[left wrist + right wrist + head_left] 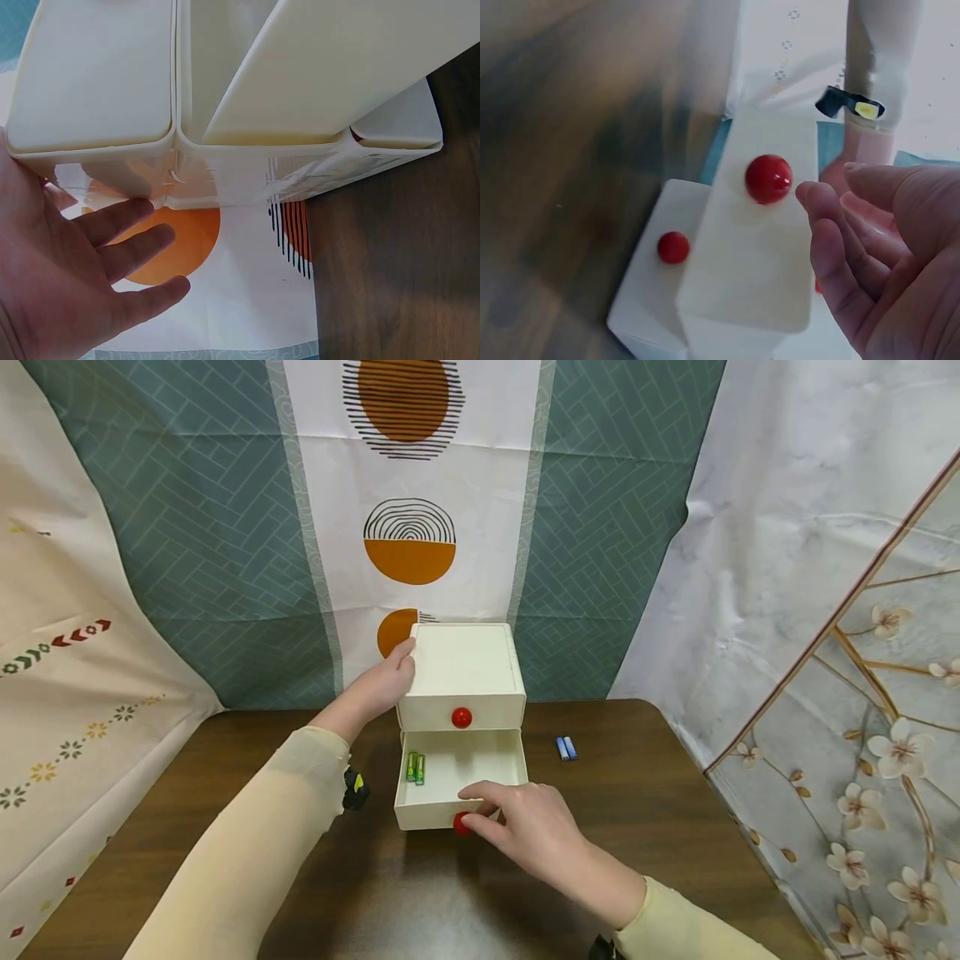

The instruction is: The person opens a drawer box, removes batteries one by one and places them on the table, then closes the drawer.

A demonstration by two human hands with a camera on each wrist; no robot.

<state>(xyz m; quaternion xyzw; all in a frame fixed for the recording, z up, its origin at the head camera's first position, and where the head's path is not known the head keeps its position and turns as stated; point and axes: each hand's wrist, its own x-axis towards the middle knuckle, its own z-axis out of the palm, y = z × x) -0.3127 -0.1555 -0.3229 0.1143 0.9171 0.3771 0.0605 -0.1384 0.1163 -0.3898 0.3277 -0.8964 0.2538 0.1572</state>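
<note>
A small white drawer cabinet [467, 660] with red ball knobs stands on the table. Its middle drawer [472, 760] is pulled out, with two green batteries [416, 768] lying at its left side. My left hand [381, 687] rests against the cabinet's upper left side; its fingers [142, 251] spread out straight in the left wrist view. Close to the pulled-out drawer's red knob [769, 179] is my right hand [877, 255], its fingers loosely bent. A small gap separates fingertips and knob in the right wrist view, and the hand holds nothing.
Two blue batteries [566, 748] lie side by side on the brown table [637, 810], right of the cabinet. The lower drawer's knob [673, 247] shows in the right wrist view. A patterned cloth [480, 568] hangs behind the cabinet, with more cloths at both sides.
</note>
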